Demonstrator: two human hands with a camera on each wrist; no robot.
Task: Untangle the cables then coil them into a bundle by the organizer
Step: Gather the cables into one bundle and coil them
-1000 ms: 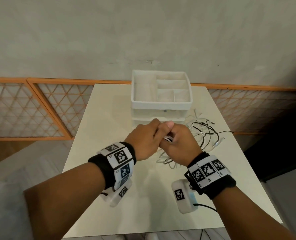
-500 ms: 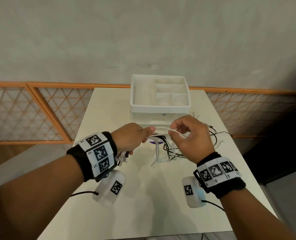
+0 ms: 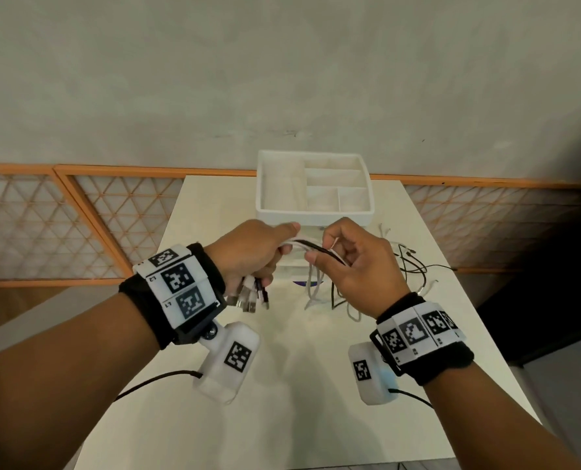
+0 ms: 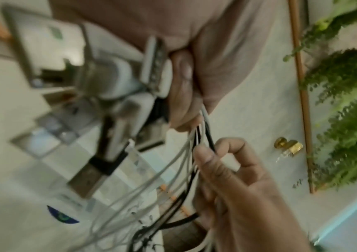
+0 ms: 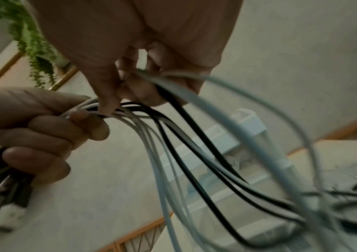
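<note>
Several white and black cables (image 3: 302, 246) stretch between my two hands, raised above the table in front of the white organizer (image 3: 314, 188). My left hand (image 3: 258, 256) grips the bundle in a fist, and the USB plugs (image 3: 248, 298) hang out below it. My right hand (image 3: 336, 254) pinches the same cables between thumb and curled fingers just to the right. From there the cables (image 5: 194, 162) droop in loops toward the table. The left wrist view shows the plugs (image 4: 113, 105) and the strands (image 4: 197, 139) running from fist to pinch.
Loose black and white cable ends (image 3: 407, 266) lie tangled on the cream table (image 3: 299, 385) right of the organizer. An orange lattice rail (image 3: 61, 225) and a grey wall stand behind. The table drops off at its left, right and near edges.
Both hands have risen off the table with the cables and drawn slightly apart. The plug ends now hang below my left fist, and the loops have lifted from the table.
</note>
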